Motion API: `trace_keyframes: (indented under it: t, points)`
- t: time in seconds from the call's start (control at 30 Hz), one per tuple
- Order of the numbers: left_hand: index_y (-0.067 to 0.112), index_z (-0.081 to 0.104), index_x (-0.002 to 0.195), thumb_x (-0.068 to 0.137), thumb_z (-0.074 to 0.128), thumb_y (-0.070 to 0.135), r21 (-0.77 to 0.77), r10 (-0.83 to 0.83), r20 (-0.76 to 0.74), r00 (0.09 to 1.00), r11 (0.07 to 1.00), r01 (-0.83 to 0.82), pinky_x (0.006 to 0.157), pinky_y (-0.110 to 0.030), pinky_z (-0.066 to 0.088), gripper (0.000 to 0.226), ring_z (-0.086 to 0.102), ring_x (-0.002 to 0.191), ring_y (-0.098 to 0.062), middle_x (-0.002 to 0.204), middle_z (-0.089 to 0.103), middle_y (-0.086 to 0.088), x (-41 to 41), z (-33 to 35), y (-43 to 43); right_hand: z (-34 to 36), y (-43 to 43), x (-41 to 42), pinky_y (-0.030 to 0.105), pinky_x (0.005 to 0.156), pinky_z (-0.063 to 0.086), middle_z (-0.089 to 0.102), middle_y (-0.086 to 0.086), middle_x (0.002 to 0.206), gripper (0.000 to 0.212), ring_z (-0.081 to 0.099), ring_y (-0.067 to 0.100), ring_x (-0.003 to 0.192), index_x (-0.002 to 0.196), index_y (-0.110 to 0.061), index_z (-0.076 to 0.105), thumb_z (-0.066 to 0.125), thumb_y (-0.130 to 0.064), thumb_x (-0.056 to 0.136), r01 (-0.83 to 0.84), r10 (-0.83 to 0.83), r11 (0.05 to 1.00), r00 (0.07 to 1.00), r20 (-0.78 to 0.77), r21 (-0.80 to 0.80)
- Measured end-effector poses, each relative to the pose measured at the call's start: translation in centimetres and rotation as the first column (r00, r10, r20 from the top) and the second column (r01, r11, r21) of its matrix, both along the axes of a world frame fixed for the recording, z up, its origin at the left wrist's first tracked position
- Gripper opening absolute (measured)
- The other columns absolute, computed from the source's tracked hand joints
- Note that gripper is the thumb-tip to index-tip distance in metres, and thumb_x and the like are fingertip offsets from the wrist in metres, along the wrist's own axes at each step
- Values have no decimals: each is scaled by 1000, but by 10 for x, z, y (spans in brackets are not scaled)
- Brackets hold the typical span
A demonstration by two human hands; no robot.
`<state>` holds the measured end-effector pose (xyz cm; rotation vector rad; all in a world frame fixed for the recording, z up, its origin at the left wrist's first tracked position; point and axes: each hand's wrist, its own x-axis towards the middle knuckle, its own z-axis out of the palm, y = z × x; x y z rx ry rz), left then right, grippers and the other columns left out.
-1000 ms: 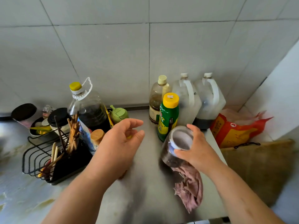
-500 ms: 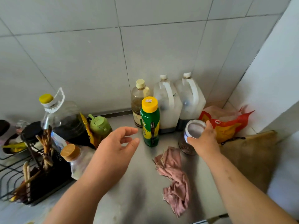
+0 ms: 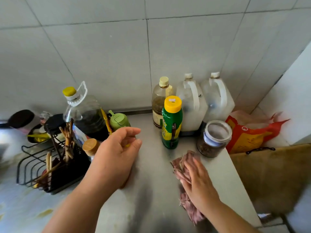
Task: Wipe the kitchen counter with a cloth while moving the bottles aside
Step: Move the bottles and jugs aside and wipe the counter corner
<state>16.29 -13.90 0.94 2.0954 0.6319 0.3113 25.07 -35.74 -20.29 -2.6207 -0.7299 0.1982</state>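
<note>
Head view: right hand (image 3: 200, 184) seemingly flat on cloth (image 3: 180, 166); left hand (image 3: 116, 157) relaxed, empty.

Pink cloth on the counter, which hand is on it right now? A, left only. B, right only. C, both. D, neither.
B: the right hand lies flat on the pink cloth with straight fingers; the left hand is apart from it.

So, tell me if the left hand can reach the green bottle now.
Probably yes: the left hand is open and empty, and only bare counter lies between it and the green bottle.
</note>
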Motion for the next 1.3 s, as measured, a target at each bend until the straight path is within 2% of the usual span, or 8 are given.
trace_keyframes:
  t: [0.1,0.27,0.73,0.9,1.0,1.13,1.2,1.3]
  points:
    - [36,63,104,87,62,26,-12,56,43,997,998,-55,74,-19,50,20,62,85,5,90,68,12,-13,6,10,-19,16,-8,33,117,26,-6,-1,163,63,-5,22,149,155,-28,5,38,-29,100,-139,126,959,990,-69,-245]
    - [32,65,98,88,61,17,-112,112,123,986,989,-99,57,-6,47,18,63,76,8,84,69,20,-38,9,29,-24,44,-14,26,115,18,-11,-4,161,66,-8,21,149,153,-31,5,32,-10,97,-480,437,849,873,-218,-220]
    - [39,65,96,81,63,31,-36,135,161,978,991,-130,58,-5,43,17,65,77,2,82,69,20,-55,13,79,-4,163,8,27,118,-5,-6,15,161,62,-5,28,149,153,-8,7,41,-22,103,-421,398,907,834,-382,28]
    - [38,65,99,84,64,27,-7,146,126,981,989,-147,62,0,40,18,62,80,11,81,68,22,-28,14,97,15,182,46,34,106,36,52,15,138,37,49,30,128,135,-12,50,48,-18,98,-227,266,963,898,-351,149]
    - [38,63,107,85,62,32,21,100,20,995,995,-100,65,-1,43,22,59,86,15,95,66,23,-9,17,108,37,201,73,31,96,43,45,0,132,61,52,17,117,141,-22,36,67,-25,88,-7,169,929,898,-406,369]
    - [39,56,118,85,57,45,103,48,-225,973,994,-25,69,-22,51,33,64,86,-5,87,60,17,21,19,121,62,237,90,16,96,36,36,-20,135,103,39,-1,123,149,-42,12,78,-21,73,-127,383,879,763,-520,460]
    - [39,53,119,86,55,47,119,19,-324,946,993,21,66,-27,53,35,63,77,-7,82,55,16,34,15,125,69,247,90,8,87,43,51,-25,123,102,54,-7,110,147,-42,20,80,-18,69,-143,429,853,739,-519,502]
    - [27,58,120,87,54,47,66,-72,-462,884,991,115,66,-26,51,39,59,75,-10,98,60,3,53,6,131,75,253,84,32,88,55,63,-14,105,80,64,8,97,131,-37,43,85,-20,64,-65,376,839,786,-491,540]
